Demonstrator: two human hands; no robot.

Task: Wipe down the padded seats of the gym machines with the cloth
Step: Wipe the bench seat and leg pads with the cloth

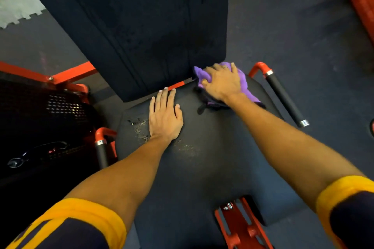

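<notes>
The tall dark back pad (141,26) fills the upper middle of the view, and the padded seat (212,157) spreads out below it, with a thin gap between them where the red frame shows. A red handle with a black grip (283,97) stands on the seat's right.

The left hand (165,119) lies flat on the seat, fingers straight and close together, their tips at the gap. The right hand (221,85) presses palm down on the purple cloth (245,85) at the seat's far right corner, just below the back pad's lower corner. Its fingers lie slightly apart over the bunched fabric.

Pale gritty specks (141,127) sit on the seat beside and below the left wrist. They are well apart from the cloth, so strokes kept to the right side would likely miss them. A wide sweep could push them into the gap or onto the floor. The left hand also covers part of the seat, which would stay unwiped unless it lifts.

No container is in view. The black perforated housing (50,117) on the left is too dark to see into.
</notes>
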